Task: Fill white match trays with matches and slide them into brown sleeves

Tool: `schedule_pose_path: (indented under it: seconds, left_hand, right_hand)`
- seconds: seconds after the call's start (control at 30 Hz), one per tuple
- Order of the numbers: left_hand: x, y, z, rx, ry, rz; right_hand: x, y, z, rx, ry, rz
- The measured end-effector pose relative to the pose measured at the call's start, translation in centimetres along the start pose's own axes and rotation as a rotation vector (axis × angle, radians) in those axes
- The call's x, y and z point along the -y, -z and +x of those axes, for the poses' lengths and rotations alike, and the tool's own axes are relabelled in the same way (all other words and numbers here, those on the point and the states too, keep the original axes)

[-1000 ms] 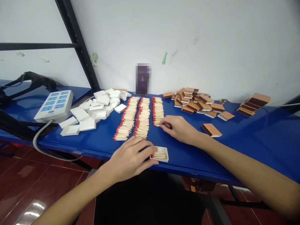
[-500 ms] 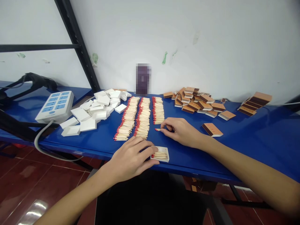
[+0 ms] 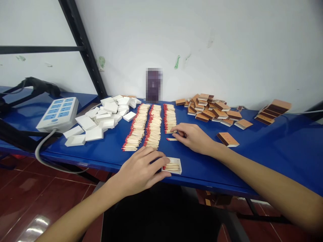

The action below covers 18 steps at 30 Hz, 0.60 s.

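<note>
Meanwhile, the left hand (image 3: pixel 140 171) lies flat, fingers touching a white tray (image 3: pixel 172 165) of matches at the blue table's (image 3: pixel 264 151) near edge; beyond the tray, the right hand (image 3: pixel 193 136) pinches matches from the nearest row (image 3: pixel 170 118).

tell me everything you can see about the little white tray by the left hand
The white tray is a small, shallow open box that looks like thin card, the inner drawer of a matchbox. It lies flat near the front edge of the blue table, in front of the rows of matches. A partial layer of red-tipped matches lies inside, heads pointing left. The left hand rests beside it, its fingers touching the tray's left end. The right hand is apart from it, farther back.
</note>
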<state>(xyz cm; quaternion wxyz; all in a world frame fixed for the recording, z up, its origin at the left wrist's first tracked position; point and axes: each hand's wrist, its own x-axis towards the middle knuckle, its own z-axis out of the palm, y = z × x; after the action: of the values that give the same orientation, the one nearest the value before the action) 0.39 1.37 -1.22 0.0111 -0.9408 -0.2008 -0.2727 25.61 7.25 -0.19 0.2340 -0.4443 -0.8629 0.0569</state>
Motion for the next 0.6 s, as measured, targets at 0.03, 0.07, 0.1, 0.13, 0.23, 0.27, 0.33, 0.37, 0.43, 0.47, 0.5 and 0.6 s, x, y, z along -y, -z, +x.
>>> schedule_pose_path:
  seconds: [0.03,0.07,0.1,0.13,0.23,0.27,0.33,0.37,0.43,0.47,0.5,0.6]
  left_hand:
    - [-0.01,-0.01,0.0,-0.005,-0.002,0.0]
    - [-0.01,-0.02,-0.01,-0.008,-0.003,0.0]
    - [0.0,-0.03,-0.02,-0.01,-0.003,-0.001]
    - [0.01,-0.05,-0.04,-0.009,-0.002,-0.003]
    - [0.06,-0.09,-0.12,0.0,0.005,-0.007]
    - [0.07,-0.11,-0.14,0.003,0.007,-0.008]
    - [0.07,-0.12,-0.16,0.006,0.009,-0.008]
    - [0.05,-0.11,-0.15,0.007,0.011,-0.005]
    - [-0.01,-0.08,-0.12,0.003,0.02,0.004]
    - [-0.04,-0.05,-0.1,-0.001,0.027,0.007]
    - [-0.08,-0.02,-0.08,-0.006,0.034,0.01]
    - [-0.16,0.09,-0.02,-0.029,0.038,0.014]
  right_hand:
    - [0.03,-0.02,0.02,0.003,0.001,-0.001]
    - [0.04,-0.03,0.04,0.002,0.003,-0.002]
    - [0.05,-0.03,0.05,0.0,0.005,-0.004]
    - [0.05,-0.04,0.07,-0.004,0.006,-0.005]
    - [0.05,-0.06,0.15,-0.013,-0.007,-0.012]
    - [0.07,-0.07,0.2,-0.013,-0.017,-0.014]
    - [0.12,-0.09,0.31,-0.01,-0.038,-0.012]
    - [0.15,-0.1,0.37,-0.009,-0.046,-0.009]
    - [0.21,-0.13,0.48,-0.012,-0.058,0.003]
    - [0.23,-0.14,0.51,-0.01,-0.062,0.01]
    - [0.25,-0.15,0.54,-0.008,-0.065,0.016]
    - [0.27,-0.16,0.55,-0.003,-0.081,0.029]
